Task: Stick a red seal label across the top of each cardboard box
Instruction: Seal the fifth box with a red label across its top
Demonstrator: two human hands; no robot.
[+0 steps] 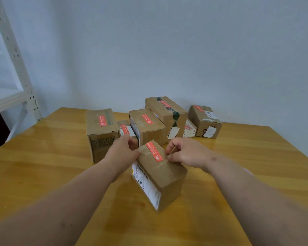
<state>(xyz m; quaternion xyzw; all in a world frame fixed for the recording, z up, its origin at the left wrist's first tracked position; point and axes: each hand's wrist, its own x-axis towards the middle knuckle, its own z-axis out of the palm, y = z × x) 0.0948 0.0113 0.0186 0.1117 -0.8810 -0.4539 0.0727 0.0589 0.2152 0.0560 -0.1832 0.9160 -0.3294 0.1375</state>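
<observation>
A small cardboard box stands near the middle of the wooden table, with a white shipping label on its left side. A red seal label runs along its top. My left hand grips the box's far left top corner with curled fingers. My right hand holds the right top edge, its fingertips beside the label's near end. Behind it stand several more cardboard boxes, each with a red label on top, such as the left one and the middle one.
A tall box with dark tape and a tilted box stand at the back by the grey wall. A white metal shelf frame rises at the left, beyond the table's corner.
</observation>
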